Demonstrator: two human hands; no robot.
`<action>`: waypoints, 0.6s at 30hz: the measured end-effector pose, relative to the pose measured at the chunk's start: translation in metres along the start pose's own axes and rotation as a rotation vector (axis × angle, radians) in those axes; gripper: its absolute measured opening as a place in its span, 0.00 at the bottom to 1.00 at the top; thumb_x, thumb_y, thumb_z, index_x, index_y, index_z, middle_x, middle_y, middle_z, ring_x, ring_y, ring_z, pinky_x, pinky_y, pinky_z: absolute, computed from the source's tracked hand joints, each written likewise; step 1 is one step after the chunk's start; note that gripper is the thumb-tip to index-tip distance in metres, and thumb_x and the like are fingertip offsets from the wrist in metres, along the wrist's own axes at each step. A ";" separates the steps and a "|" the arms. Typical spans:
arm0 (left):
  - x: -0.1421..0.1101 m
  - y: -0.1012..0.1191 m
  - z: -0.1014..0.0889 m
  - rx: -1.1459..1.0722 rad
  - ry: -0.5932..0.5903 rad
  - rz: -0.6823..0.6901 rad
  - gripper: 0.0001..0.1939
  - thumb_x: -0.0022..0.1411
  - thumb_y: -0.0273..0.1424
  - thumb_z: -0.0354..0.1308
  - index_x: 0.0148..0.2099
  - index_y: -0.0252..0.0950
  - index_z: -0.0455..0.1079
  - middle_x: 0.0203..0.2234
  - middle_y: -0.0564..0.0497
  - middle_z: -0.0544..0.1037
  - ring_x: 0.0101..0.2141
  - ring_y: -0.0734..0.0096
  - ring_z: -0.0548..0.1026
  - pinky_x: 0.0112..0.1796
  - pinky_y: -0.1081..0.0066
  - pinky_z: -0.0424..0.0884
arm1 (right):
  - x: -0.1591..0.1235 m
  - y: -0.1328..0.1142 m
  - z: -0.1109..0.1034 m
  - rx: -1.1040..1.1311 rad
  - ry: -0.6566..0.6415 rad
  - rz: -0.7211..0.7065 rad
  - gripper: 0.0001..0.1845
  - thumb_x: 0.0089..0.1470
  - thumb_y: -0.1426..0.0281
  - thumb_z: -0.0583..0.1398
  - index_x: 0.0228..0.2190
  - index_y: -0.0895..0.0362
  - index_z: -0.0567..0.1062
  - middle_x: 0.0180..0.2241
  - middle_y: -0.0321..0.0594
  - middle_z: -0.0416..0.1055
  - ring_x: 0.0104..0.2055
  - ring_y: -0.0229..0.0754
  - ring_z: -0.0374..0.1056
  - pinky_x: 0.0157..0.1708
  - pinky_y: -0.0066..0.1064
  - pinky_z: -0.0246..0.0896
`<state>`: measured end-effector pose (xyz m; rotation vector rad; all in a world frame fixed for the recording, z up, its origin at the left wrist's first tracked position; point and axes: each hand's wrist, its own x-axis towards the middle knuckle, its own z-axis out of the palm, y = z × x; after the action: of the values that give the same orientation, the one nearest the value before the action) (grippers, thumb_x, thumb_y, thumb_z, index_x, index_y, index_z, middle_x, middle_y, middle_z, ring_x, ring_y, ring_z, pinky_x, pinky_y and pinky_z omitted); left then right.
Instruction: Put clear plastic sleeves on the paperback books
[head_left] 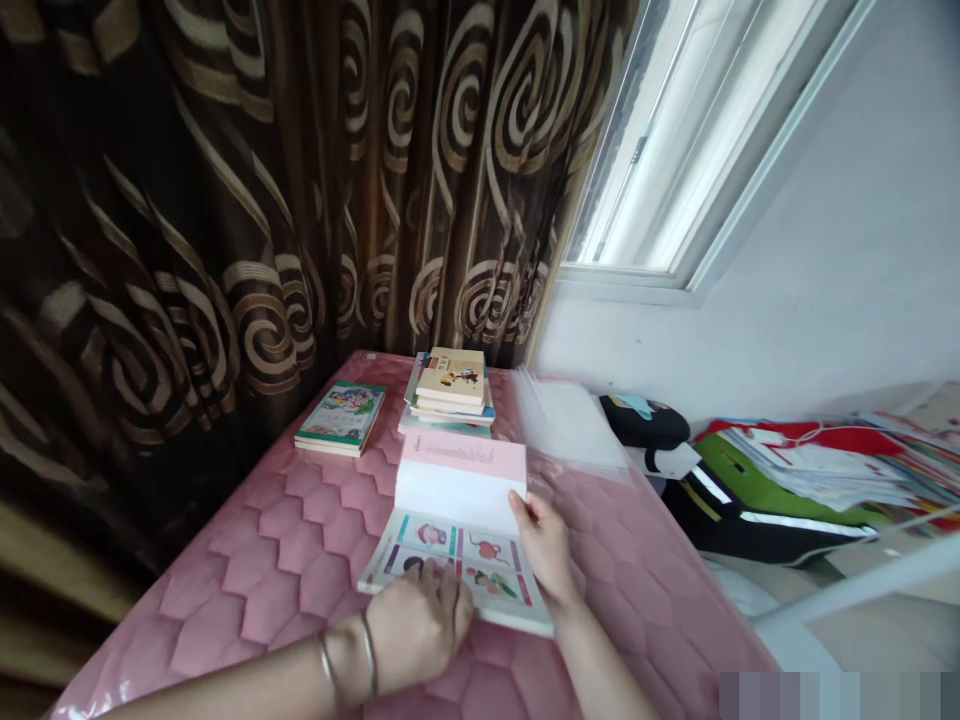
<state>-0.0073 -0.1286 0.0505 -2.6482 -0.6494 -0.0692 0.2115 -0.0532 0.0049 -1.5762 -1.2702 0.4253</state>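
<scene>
An open picture book [486, 548] tilts above the pink bed surface, its cover [469, 460] folded away to the far side. Coloured picture panels fill the near page. My right hand [541, 545] grips the book at its right edge, thumb on the inside of the raised cover page. Over the lower left part of the page lies my left hand [420, 615], with two bangles at the wrist. Its fingers are bent and pressed together on the near edge of the book; the thumb is largely hidden.
Beyond the book stands a stack of books [451, 385]. A green-bordered book pile [341, 415] lies to the left, clear plastic sleeves [574, 425] to the right. Past the bed's right edge are a black case [645, 420] and a green and black bag [739, 490] under papers.
</scene>
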 end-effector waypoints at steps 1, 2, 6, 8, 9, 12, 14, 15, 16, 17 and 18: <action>-0.005 0.006 -0.004 0.023 0.018 0.000 0.17 0.63 0.24 0.46 0.53 0.24 0.62 0.42 0.28 0.76 0.38 0.51 0.78 0.30 0.58 0.75 | 0.000 -0.001 -0.001 -0.018 -0.020 0.010 0.23 0.50 0.49 0.53 0.21 0.55 0.69 0.19 0.34 0.69 0.24 0.39 0.63 0.24 0.27 0.55; -0.010 0.013 -0.004 0.048 0.041 0.012 0.17 0.63 0.25 0.47 0.52 0.24 0.63 0.42 0.28 0.76 0.36 0.50 0.78 0.28 0.59 0.75 | -0.001 -0.002 -0.001 -0.033 -0.052 0.028 0.22 0.49 0.49 0.53 0.19 0.54 0.67 0.17 0.34 0.67 0.23 0.39 0.62 0.23 0.28 0.53; -0.025 0.039 0.015 0.066 0.089 0.066 0.13 0.58 0.21 0.51 0.47 0.28 0.67 0.38 0.34 0.79 0.33 0.53 0.78 0.22 0.66 0.71 | 0.000 -0.004 0.000 -0.071 -0.172 0.129 0.20 0.43 0.52 0.54 0.13 0.53 0.61 0.14 0.32 0.61 0.20 0.39 0.60 0.21 0.28 0.49; -0.028 0.038 0.022 -0.080 0.062 0.014 0.07 0.58 0.25 0.54 0.41 0.31 0.69 0.34 0.39 0.79 0.30 0.57 0.77 0.22 0.67 0.70 | 0.001 -0.003 0.000 -0.090 -0.199 0.159 0.19 0.42 0.53 0.54 0.13 0.52 0.59 0.14 0.32 0.60 0.21 0.40 0.60 0.22 0.29 0.49; -0.028 0.031 0.024 -0.200 0.049 -0.056 0.05 0.58 0.29 0.55 0.38 0.34 0.69 0.32 0.43 0.79 0.29 0.60 0.77 0.24 0.66 0.71 | 0.001 -0.003 0.000 -0.103 -0.204 0.162 0.19 0.42 0.54 0.54 0.13 0.52 0.59 0.14 0.32 0.60 0.21 0.40 0.60 0.22 0.29 0.49; -0.027 -0.007 0.028 -0.564 0.138 -0.459 0.06 0.59 0.32 0.54 0.39 0.38 0.67 0.36 0.47 0.77 0.36 0.64 0.75 0.38 0.64 0.73 | 0.002 -0.002 -0.001 -0.127 -0.215 0.150 0.18 0.42 0.54 0.53 0.13 0.52 0.59 0.14 0.32 0.61 0.21 0.40 0.61 0.23 0.29 0.49; -0.025 -0.039 0.037 -0.691 0.281 -0.756 0.05 0.61 0.28 0.48 0.39 0.38 0.64 0.36 0.47 0.75 0.38 0.66 0.75 0.41 0.65 0.72 | 0.002 -0.001 0.000 -0.118 -0.206 0.140 0.18 0.43 0.54 0.53 0.14 0.52 0.58 0.15 0.32 0.61 0.22 0.40 0.61 0.23 0.29 0.50; -0.023 -0.055 0.044 -0.730 0.347 -0.901 0.04 0.60 0.28 0.47 0.38 0.38 0.63 0.34 0.47 0.74 0.36 0.66 0.75 0.39 0.64 0.73 | 0.001 -0.001 0.001 -0.106 -0.194 0.136 0.18 0.43 0.54 0.53 0.14 0.52 0.58 0.15 0.32 0.61 0.22 0.40 0.61 0.23 0.29 0.50; -0.021 -0.068 0.053 -0.784 0.381 -1.018 0.02 0.59 0.29 0.47 0.35 0.39 0.60 0.31 0.49 0.73 0.33 0.66 0.75 0.37 0.64 0.73 | 0.000 0.000 0.002 -0.090 -0.175 0.128 0.18 0.43 0.53 0.53 0.14 0.52 0.58 0.15 0.31 0.60 0.21 0.40 0.61 0.23 0.29 0.50; -0.018 -0.079 0.062 -0.833 0.411 -1.105 0.01 0.58 0.29 0.49 0.33 0.40 0.58 0.27 0.51 0.72 0.31 0.66 0.75 0.35 0.65 0.73 | -0.001 0.000 0.004 -0.074 -0.155 0.119 0.18 0.44 0.53 0.53 0.15 0.52 0.58 0.15 0.31 0.60 0.21 0.39 0.60 0.22 0.28 0.50; -0.014 -0.087 0.071 -0.874 0.449 -1.133 0.03 0.56 0.30 0.50 0.32 0.40 0.57 0.26 0.53 0.71 0.30 0.66 0.75 0.34 0.65 0.73 | -0.001 0.001 0.005 -0.058 -0.137 0.110 0.18 0.44 0.53 0.53 0.15 0.52 0.58 0.15 0.31 0.60 0.21 0.39 0.60 0.22 0.28 0.50</action>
<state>-0.0629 -0.0355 0.0165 -2.3435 -2.1862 -1.4750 0.2077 -0.0519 0.0014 -1.6951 -1.3132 0.5783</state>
